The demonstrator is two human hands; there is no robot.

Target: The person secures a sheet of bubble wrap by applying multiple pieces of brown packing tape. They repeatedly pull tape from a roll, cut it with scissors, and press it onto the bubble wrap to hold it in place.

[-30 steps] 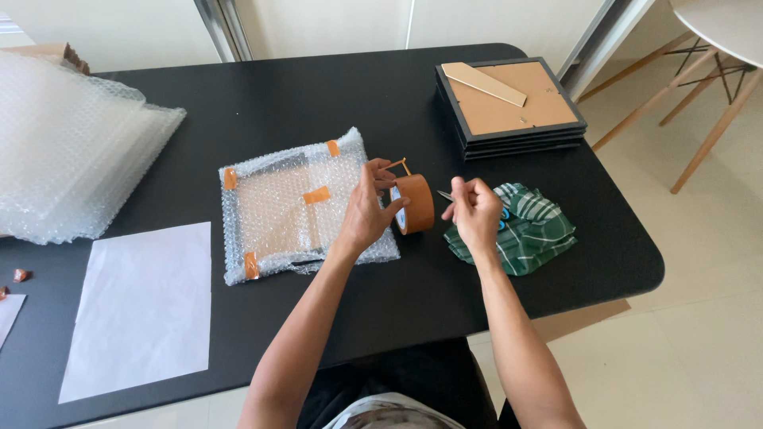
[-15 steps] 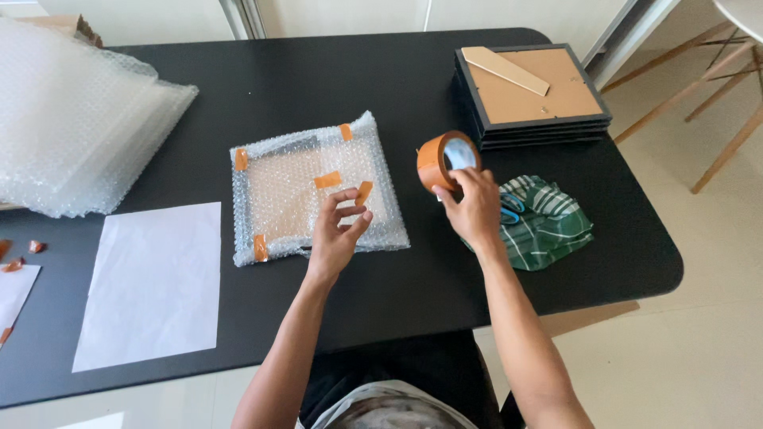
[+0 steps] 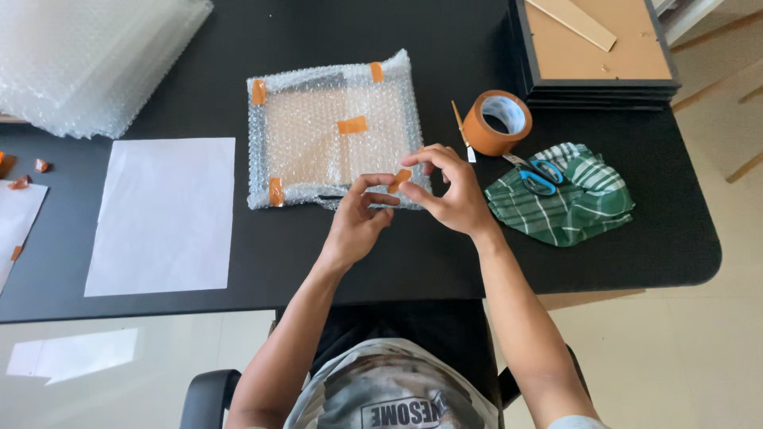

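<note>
Tape roll [image 3: 497, 121] set down; both hands pinch tape strip [image 3: 399, 179].

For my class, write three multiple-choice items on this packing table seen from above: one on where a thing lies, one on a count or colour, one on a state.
1. Where does the tape roll lie?
A. On the white paper sheet
B. On the black table, between the bubble-wrapped parcel and the stack of frames
C. On the green cloth

2. How many orange tape strips are already stuck on the parcel?
A. Four
B. One
C. Nine

3. What is the state of the small tape piece?
A. Still on the roll
B. Lying on the floor
C. Held between both hands at the parcel's near edge

Answers: 1 B, the roll stands on bare table left of the frames. 2 A, two strips at the left corners, one at the top edge, one in the middle. 3 C, the left hand and right hand pinch it.
</note>
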